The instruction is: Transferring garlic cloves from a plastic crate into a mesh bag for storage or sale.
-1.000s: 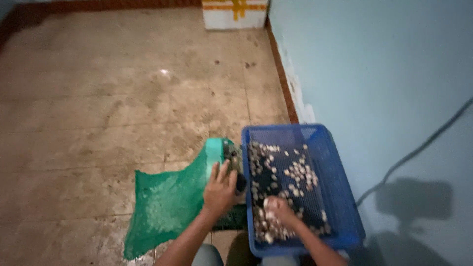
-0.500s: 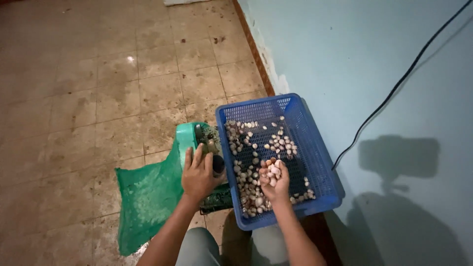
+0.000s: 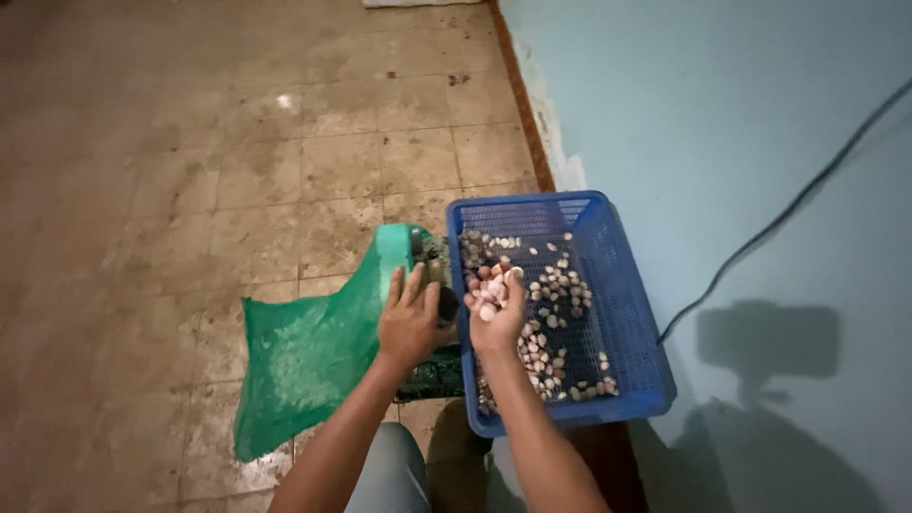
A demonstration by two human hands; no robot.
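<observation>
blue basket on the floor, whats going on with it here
A person sits on the tiled floor by a pale blue wall. Their right hand is raised over the blue basket, cupping a handful of small pale shells; more shells lie scattered inside. Their left hand rests on the mouth of a green mesh sack beside the basket.

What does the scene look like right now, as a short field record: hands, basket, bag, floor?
left hand: flat on the mouth of the green mesh bag
right hand: raised over the basket, cupping a handful of pale shells
blue basket: beside the wall, shells scattered inside
floor: stained tiles
</observation>
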